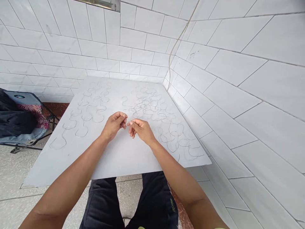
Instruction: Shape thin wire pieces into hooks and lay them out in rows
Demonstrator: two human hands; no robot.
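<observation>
Above the middle of the white table board [114, 159], my two hands are close together with a narrow gap between the fingertips. My left hand [115, 124] is closed in a pinch, thumb against forefinger, on what looks like a thin wire that hardly shows. My right hand [140, 129] also pinches with thumb and forefinger, its other fingers curled below; the same thin wire seems to run into it. Many curved thin wires lie on the board: a loose tangle [149, 105] beyond and right of my hands, and separate curved wires [82, 130] on the left.
White tiled walls [238, 79] meet at the board's far right corner, where a pale cable [170, 57] hangs down. A folding chair [30, 133] with dark cloth on it stands to the left. My legs [102, 203] are under the board's near edge.
</observation>
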